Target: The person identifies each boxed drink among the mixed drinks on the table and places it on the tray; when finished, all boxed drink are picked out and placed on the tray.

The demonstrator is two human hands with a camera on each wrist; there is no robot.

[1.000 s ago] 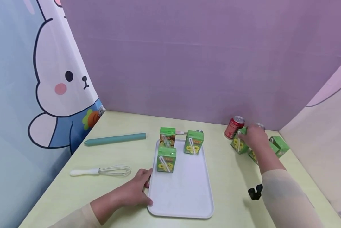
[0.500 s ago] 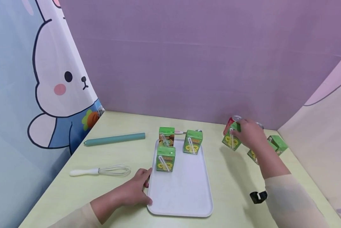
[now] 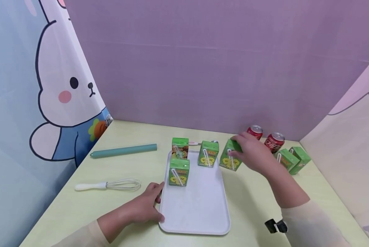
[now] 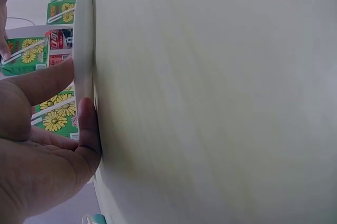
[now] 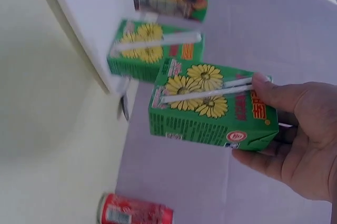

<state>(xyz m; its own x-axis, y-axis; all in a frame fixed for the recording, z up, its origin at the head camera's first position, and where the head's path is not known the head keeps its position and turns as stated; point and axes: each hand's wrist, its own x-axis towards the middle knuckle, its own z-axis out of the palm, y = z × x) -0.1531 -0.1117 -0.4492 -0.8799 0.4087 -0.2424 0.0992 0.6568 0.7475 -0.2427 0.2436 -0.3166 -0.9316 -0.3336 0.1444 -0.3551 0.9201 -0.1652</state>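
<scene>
My right hand (image 3: 252,152) pinches a green drink carton (image 3: 230,156) by its upper part, fingers and thumb at its sides. In the right wrist view this carton (image 5: 216,105) shows yellow flowers and a white straw; it is held up, beside the tray's far right corner. My left hand (image 3: 145,204) grips the left edge of the white tray (image 3: 199,209) near its front corner. In the left wrist view, the fingertips (image 4: 88,121) lie against the rim. Three similar cartons stand at the tray's far end: one at back left (image 3: 180,149), one before it (image 3: 179,173), one at back right (image 3: 208,154).
Two red drink cans (image 3: 274,142) stand at the back right. Beside them are two more green cartons (image 3: 299,159), one leaning. At left lie a teal rod (image 3: 124,151) and a white-handled whisk (image 3: 122,184). A utensil's pink-white handle (image 3: 193,143) shows behind the tray.
My right hand has carried the green carton left from beside the cans to the tray's far right corner, uncovering the right-hand can. The left hand stays at the tray edge.
</scene>
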